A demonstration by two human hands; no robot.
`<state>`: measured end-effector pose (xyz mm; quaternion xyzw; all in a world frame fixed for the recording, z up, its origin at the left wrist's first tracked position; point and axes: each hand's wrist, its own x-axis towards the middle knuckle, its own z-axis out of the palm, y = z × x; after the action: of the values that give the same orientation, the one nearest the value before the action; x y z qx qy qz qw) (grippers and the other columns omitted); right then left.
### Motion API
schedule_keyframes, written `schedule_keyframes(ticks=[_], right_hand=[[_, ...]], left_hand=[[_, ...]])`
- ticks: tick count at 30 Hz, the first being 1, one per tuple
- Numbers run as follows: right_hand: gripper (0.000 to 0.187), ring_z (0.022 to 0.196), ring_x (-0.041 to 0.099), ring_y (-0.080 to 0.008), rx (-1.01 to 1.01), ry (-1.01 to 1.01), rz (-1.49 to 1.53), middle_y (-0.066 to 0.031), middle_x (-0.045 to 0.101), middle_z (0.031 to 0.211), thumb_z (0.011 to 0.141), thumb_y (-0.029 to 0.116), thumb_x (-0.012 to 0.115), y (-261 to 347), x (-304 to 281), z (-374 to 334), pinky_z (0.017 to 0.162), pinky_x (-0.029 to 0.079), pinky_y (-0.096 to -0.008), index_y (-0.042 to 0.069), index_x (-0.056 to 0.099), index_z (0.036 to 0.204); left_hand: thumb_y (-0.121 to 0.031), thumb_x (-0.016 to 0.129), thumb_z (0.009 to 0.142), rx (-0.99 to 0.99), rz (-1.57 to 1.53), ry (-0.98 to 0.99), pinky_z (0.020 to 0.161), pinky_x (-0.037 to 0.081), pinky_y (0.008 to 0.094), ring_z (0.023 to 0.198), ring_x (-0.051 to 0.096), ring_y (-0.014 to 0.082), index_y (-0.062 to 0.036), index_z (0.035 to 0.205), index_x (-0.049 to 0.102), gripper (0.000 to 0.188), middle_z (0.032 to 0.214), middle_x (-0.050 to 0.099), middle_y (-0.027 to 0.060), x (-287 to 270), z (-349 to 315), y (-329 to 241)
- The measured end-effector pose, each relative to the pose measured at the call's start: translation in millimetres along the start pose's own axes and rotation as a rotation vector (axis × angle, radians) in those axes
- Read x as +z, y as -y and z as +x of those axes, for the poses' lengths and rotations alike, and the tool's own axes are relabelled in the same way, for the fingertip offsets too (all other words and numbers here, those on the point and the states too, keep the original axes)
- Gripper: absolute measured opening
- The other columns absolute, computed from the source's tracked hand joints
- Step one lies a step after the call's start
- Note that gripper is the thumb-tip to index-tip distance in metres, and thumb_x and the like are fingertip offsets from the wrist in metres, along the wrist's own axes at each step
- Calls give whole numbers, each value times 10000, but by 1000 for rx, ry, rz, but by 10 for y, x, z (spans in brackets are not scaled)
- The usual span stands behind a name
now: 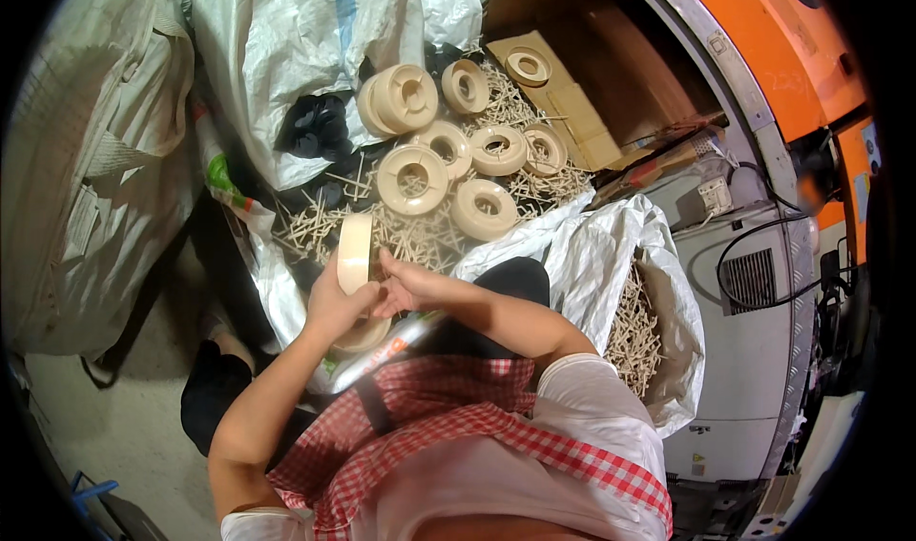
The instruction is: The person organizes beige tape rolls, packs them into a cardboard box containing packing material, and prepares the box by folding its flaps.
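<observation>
My left hand is closed round the lower side of a cream plastic ring, which stands on edge with its broad rim toward the left. Against the ring's right face is my right hand, its thumb raised and its fingers curled in at the opening. Whatever those fingers pinch is hidden. Just below both hands, partly covered by them, lies another cream ring. Beyond them, several more such rings rest on a heap of thin cream plastic sprues.
White woven sacks stand at the far side and left. An open sack full of sprues is at my right. Behind it sit a cardboard box and an orange and grey machine. Black discs lie by the far sack.
</observation>
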<state>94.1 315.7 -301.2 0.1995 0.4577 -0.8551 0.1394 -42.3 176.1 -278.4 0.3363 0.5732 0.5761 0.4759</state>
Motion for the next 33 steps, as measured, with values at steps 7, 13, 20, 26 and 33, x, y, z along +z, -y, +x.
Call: schedule_keyframes(ticks=[7,13,20,26,33], right_hand=[[594,660,625,-193,67,-233,-266,-155,605,855,911,536,340,-144,-7,-6,542,506,-308,10,415,1178],[477,825,598,-272,36,-930,-1340,-134,618,951,833,308,537,419,-191,-15,705,478,-370,-9,467,1182],[434,1170,427,-281,-214,-946,-2244,-109,573,1096,768,168,546,71,-1534,157,1013,240,-462,32,495,1177],[278,1008,539,-247,-626,-1183,-941,-91,549,1061,911,203,399,601,-571,168,851,436,-402,64,477,1138],[433,821,596,-216,-575,-209,815,-104,618,881,943,407,346,740,237,585,786,504,-369,53,544,1095]], left_hand=[[-145,690,668,-154,-64,-24,732,486,286,795,612,144,-46,1176,521,544,876,642,66,38,-57,-5],[-27,594,747,-226,-436,-351,829,457,297,966,557,191,-19,1338,317,653,1117,544,104,-90,-63,78],[-221,608,731,-349,746,-136,970,364,409,1154,414,392,-8,1306,390,651,1313,385,237,-259,-29,309],[-234,634,748,-26,424,-338,990,328,384,1205,361,340,-7,1298,393,643,1348,344,208,-270,87,107],[-145,569,821,-37,-906,-350,906,451,375,1004,576,218,-15,1151,502,361,1027,603,106,-257,363,-325]])
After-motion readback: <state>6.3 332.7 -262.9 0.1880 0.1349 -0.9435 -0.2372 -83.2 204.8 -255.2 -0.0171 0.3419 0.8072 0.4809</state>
